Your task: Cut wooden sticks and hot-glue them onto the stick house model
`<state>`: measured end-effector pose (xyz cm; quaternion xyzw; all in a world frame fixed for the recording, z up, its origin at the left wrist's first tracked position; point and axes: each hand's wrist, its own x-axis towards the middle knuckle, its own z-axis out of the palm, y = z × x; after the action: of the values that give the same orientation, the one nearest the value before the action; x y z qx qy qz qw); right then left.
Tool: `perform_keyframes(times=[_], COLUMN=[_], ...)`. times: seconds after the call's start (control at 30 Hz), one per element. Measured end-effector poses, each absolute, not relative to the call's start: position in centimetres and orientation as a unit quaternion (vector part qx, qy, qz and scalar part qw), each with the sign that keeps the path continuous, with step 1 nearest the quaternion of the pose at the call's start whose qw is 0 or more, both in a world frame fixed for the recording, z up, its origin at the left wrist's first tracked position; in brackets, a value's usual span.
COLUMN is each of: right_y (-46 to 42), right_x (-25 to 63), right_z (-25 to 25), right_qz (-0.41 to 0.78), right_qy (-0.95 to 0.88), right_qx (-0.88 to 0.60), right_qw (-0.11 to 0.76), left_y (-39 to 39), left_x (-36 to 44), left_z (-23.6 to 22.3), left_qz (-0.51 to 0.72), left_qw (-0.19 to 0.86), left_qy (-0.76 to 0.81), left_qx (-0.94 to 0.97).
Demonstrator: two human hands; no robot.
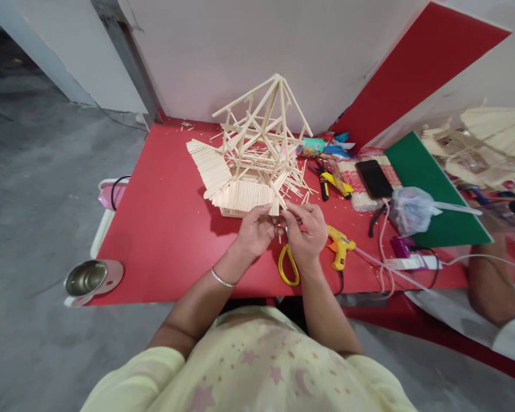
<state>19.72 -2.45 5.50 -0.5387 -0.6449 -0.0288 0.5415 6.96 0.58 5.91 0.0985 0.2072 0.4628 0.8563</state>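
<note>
At a red table (pixel 154 246) set against a pale wall, a person in a yellow top printed with stars and a crescent moon works on a model of thin wooden sticks (pixel 265 133). It stands near the middle of the table — an open, peaked frame above, with closely laid slats covering the left roof panel (pixel 210 166) and the front roof panel (pixel 246 195). Both hands meet at the front panel's right end: the left hand (pixel 256 230) has fingertips at its lower edge, the right hand (pixel 305 232) has thumb and fingers drawn together at the corner. Whether either grips a stick cannot be told. Lettering on a green packet (pixel 312 146) and a label on a yellow glue gun (pixel 340 245) are too small to read. Loose sticks (pixel 298 183) lie beside the model — near wrapped bundles (pixel 360 203) topped by a black phone (pixel 374 178).
</note>
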Motion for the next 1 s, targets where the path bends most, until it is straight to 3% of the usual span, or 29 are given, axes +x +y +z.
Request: perform_keyframes(times=[1.0], right_y=[-2.44], right_x=[19.68], right_z=[5.24], right_qz=[-0.033], right_qy=[-0.642], right_qx=[-0.546], right_qw=[0.537], left_y=[0.54], left_x=[6.95], left_z=[5.72], left_qz=[0.466], left_qw=[0.855], left_qy=[0.203], left_qx=[0.101])
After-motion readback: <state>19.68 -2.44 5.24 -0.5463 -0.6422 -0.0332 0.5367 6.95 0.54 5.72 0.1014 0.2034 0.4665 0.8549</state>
